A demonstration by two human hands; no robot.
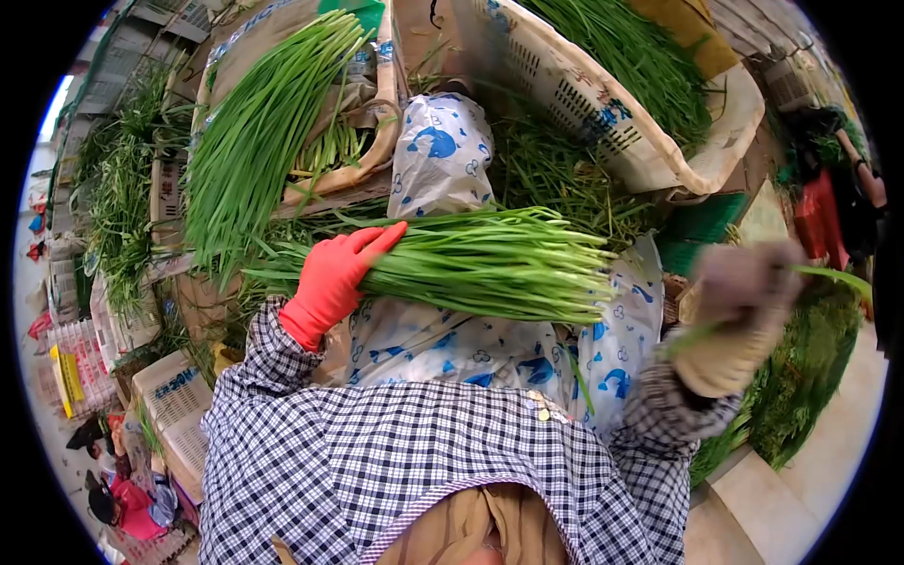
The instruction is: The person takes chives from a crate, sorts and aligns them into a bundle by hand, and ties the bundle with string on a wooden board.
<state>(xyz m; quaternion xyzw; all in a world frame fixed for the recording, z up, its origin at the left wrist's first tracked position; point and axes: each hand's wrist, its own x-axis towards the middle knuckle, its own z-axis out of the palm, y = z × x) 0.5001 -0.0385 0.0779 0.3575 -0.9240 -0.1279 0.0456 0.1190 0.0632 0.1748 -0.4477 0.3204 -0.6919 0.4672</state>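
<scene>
A thick bundle of garlic chives [490,264] lies across my lap, with its pale cut ends to the right. My left hand [334,278], in a red glove, is closed over its leafy left part. Out to the right, my right hand [749,301] wears a pale glove with dark fingers and is smeared by motion. A loose green chive leaf [841,277] sticks out from its fingers, apart from the bundle. Under the bundle, my knees are covered with white plastic sheeting [452,344] printed with blue figures.
Ahead on the left, more chives [273,132] lie over a lined crate [386,122]. A tilted white basket [584,89] holds further greens at the upper right. Loose trimmings [565,174] cover the ground between them. People [132,499] sit at the lower left.
</scene>
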